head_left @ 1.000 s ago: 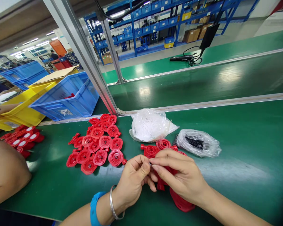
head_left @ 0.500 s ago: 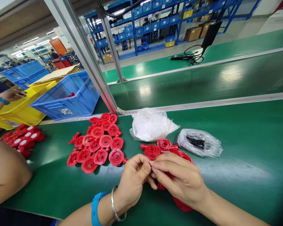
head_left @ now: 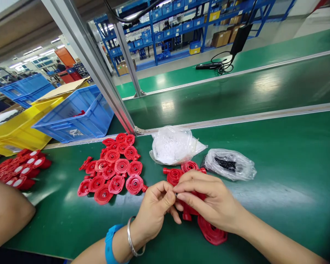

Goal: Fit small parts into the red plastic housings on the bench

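Note:
My left hand (head_left: 155, 209) and my right hand (head_left: 209, 203) meet fingertip to fingertip over the green belt, both pinched on something tiny that I cannot make out. Under my right hand lie a few round red plastic parts (head_left: 178, 175), and one red part (head_left: 211, 231) shows below the wrist. To the left, a cluster of several red round parts (head_left: 112, 168) lies flat on the belt. Behind my hands sit a clear bag of small white pieces (head_left: 174, 146) and a clear bag of small black pieces (head_left: 229, 165).
A co-worker's arm (head_left: 5, 212) rests at the left edge beside more red parts with white inserts (head_left: 19, 168). A blue bin (head_left: 77, 115) and a yellow bin (head_left: 19, 128) stand behind an aluminium frame post (head_left: 99, 73). A second belt lane runs beyond.
My hands stay pinched together, shifting only slightly. The co-worker's hands that were at the yellow bin have left the view.

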`<state>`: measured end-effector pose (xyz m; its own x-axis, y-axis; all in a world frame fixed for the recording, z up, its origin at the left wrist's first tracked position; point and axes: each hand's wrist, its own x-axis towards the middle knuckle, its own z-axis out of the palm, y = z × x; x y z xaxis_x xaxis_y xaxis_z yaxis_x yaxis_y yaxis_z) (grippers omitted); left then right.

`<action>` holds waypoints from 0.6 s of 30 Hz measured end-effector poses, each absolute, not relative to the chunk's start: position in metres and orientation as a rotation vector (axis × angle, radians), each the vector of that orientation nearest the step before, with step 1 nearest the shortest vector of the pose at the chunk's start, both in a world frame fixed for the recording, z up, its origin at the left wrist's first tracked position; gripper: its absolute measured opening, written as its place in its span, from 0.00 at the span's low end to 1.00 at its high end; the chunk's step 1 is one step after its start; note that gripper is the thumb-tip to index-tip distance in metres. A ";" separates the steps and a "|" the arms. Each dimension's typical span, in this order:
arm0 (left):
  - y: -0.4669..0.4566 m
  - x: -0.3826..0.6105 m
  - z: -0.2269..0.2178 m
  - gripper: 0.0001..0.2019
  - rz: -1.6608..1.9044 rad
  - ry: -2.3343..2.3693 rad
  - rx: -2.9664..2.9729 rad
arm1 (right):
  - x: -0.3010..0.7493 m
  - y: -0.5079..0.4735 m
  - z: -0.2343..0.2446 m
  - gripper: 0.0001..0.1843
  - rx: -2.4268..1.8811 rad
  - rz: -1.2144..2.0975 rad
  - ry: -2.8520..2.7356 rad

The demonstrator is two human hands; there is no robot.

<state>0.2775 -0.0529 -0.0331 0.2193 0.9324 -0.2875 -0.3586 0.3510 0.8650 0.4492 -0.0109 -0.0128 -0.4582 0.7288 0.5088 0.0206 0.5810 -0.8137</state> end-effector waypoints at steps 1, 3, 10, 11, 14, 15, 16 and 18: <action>-0.053 0.277 -0.034 0.18 1.012 0.947 0.775 | 0.449 -0.011 -0.014 0.08 -0.607 0.961 -1.883; -0.050 0.274 -0.032 0.19 0.977 0.975 0.848 | 0.448 -0.012 -0.016 0.08 -0.614 0.943 -1.907; -0.024 0.238 -0.014 0.17 0.924 1.525 1.850 | 0.457 -0.004 -0.009 0.06 -0.750 0.753 -1.925; -0.021 0.235 -0.016 0.19 0.870 1.579 1.994 | 0.459 -0.002 -0.009 0.06 -0.777 0.733 -1.917; -0.015 0.235 -0.026 0.29 0.716 1.549 2.248 | 0.462 0.002 -0.011 0.05 -0.821 0.700 -1.923; -0.014 0.238 -0.029 0.32 0.690 1.521 2.290 | 0.462 0.002 -0.012 0.05 -0.828 0.693 -1.929; -0.013 0.243 -0.031 0.35 0.673 1.505 2.320 | 0.462 0.003 -0.013 0.05 -0.831 0.687 -1.936; -0.013 0.252 -0.032 0.37 0.639 1.501 2.360 | 0.462 0.004 -0.014 0.05 -0.843 0.674 -1.944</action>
<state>0.2518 -0.0130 -0.0321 0.3649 0.9050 0.2188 0.7850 -0.4254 0.4504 0.4621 0.0041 -0.0142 -0.3765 0.7735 0.5099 0.2918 0.6214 -0.7271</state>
